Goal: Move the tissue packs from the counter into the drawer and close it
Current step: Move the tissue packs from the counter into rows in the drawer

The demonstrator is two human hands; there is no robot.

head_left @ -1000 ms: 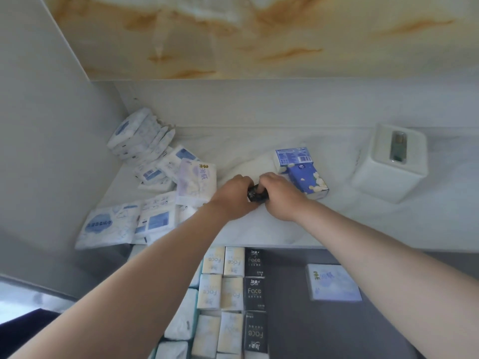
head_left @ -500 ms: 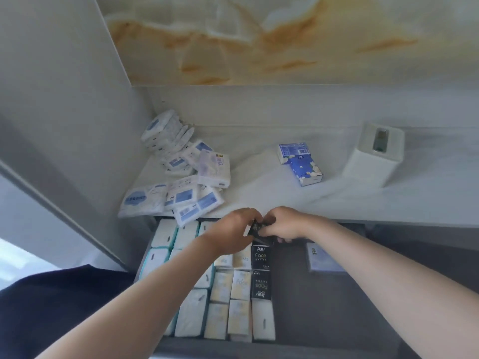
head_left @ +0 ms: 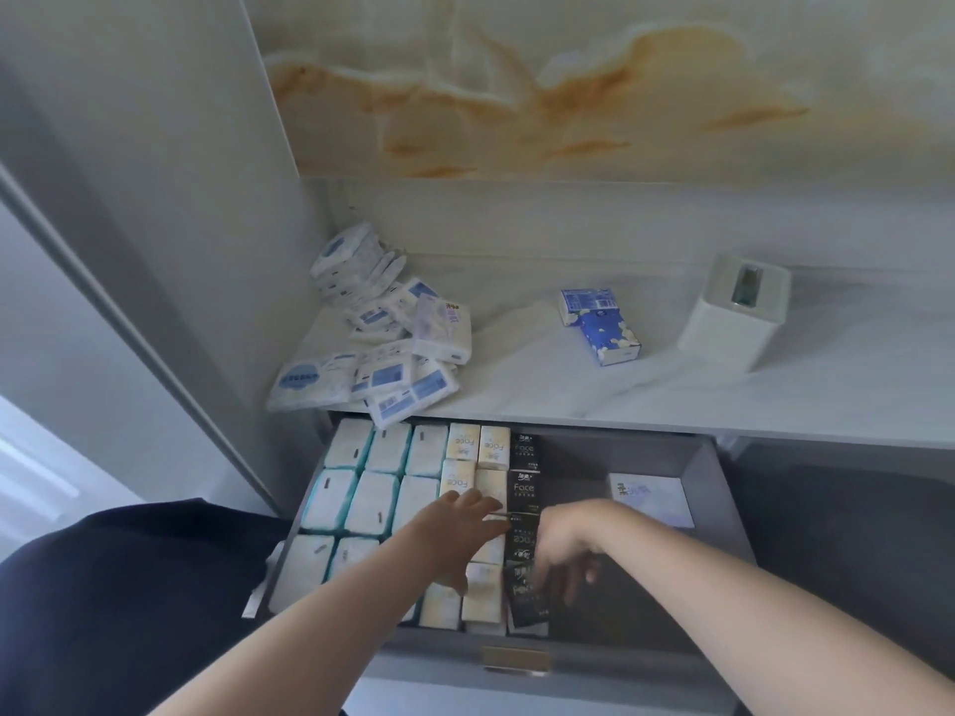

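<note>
Now R hand (head_left: 563, 550) holds blk pack (head_left: 528, 607) (L hand (head_left: 455, 529) flat).

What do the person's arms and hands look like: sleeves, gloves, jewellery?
The left forearm and right forearm are bare to the frame's edge, no sleeves showing. The left hand and right hand wear no gloves; no watch, band or ring is visible. A dark navy garment shows at lower left.

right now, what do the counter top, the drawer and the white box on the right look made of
Counter top: marble or a marble-look slab, white with faint grey veins and a soft sheen.
Drawer: matte grey board, perhaps laminate; its pull looks like brass-coloured metal.
White box: smooth and even, probably plastic, though unsure.
</note>
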